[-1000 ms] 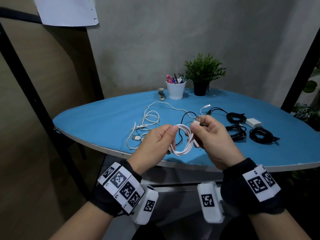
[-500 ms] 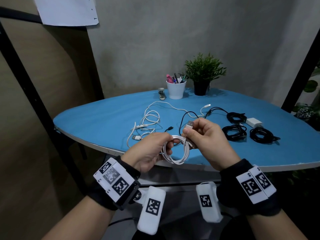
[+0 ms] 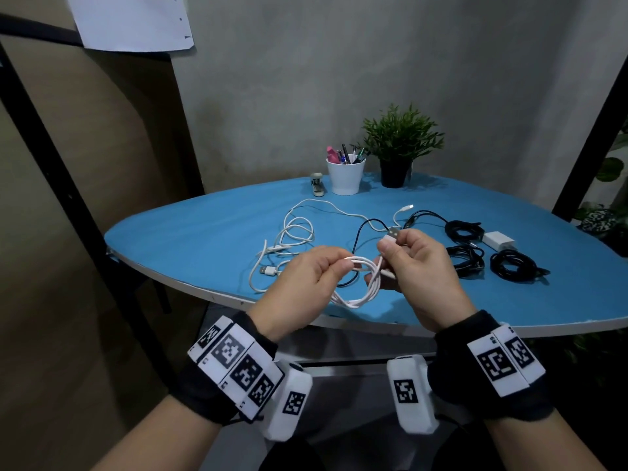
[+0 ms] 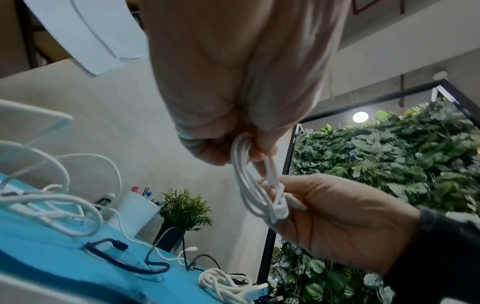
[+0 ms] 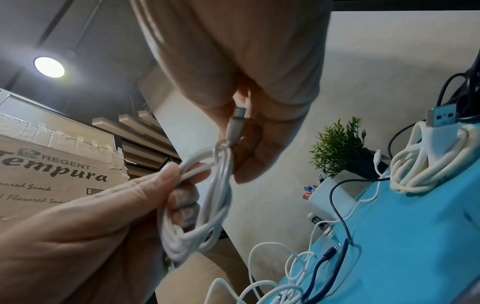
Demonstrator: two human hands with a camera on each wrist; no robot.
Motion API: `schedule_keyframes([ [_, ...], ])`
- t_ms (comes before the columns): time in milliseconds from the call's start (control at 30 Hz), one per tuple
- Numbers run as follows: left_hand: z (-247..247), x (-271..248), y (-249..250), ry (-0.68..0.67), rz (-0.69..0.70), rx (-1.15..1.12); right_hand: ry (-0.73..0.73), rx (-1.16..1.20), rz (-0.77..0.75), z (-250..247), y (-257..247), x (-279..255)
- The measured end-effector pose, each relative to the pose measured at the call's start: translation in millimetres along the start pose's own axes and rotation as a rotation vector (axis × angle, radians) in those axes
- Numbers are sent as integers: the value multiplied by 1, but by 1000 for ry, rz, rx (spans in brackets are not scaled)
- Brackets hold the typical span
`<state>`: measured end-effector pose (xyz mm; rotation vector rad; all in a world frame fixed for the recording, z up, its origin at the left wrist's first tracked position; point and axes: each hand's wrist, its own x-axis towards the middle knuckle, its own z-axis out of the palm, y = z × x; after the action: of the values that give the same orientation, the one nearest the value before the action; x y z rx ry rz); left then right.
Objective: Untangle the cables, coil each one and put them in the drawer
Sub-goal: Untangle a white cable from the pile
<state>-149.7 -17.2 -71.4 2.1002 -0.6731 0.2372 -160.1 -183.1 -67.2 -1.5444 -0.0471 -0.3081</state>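
A white cable coil (image 3: pixel 356 287) (image 4: pixel 255 193) (image 5: pixel 200 207) hangs in the air over the table's near edge, held between both hands. My left hand (image 3: pixel 306 283) pinches the bundled loops at their left side. My right hand (image 3: pixel 418 266) pinches the cable's USB plug (image 3: pixel 391 234) between thumb and forefinger, and the cable's other metal plug (image 5: pixel 235 123) lies against its fingers. A loose white cable (image 3: pixel 292 239) lies tangled with a thin black cable (image 3: pixel 360 232) on the blue table (image 3: pixel 204 239). No drawer is in view.
Three coiled black cables (image 3: pixel 509 266) and a white charger (image 3: pixel 498 240) lie at the table's right. A white pen cup (image 3: pixel 345 175), a small stapler (image 3: pixel 317 186) and a potted plant (image 3: pixel 397 147) stand at the back. Black frame posts rise on both sides.
Both hands stayed at the near edge, shifting slightly with the coil. The right hand turned the plug end around the bundled loops, and the left hand re-gripped them.
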Motion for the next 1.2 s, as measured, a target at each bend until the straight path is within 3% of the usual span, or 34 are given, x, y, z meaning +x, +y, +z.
schedule_keyframes([
  [167, 1, 0, -2, 27, 117, -22, 52, -22, -12, -4, -4, 0],
  [467, 1, 1, 0, 266, 91, -77, -198, 80, 71, 1, -6, -9],
  [633, 1, 2, 1, 330, 77, -125, -253, 19, -2, 3, -8, -13],
  [733, 2, 2, 1, 278, 43, -164, -170, 2, -14, 5, -5, -9],
  [867, -4, 4, -1, 139, -113, -336, -53, 8, -15, 3, -5, -5],
  [967, -4, 2, 1, 64, -180, -423, -64, 0, -21, 2, -6, -5],
  [1200, -4, 1, 4, 29, -247, -497, -126, -23, 2, 4, -8, -6],
])
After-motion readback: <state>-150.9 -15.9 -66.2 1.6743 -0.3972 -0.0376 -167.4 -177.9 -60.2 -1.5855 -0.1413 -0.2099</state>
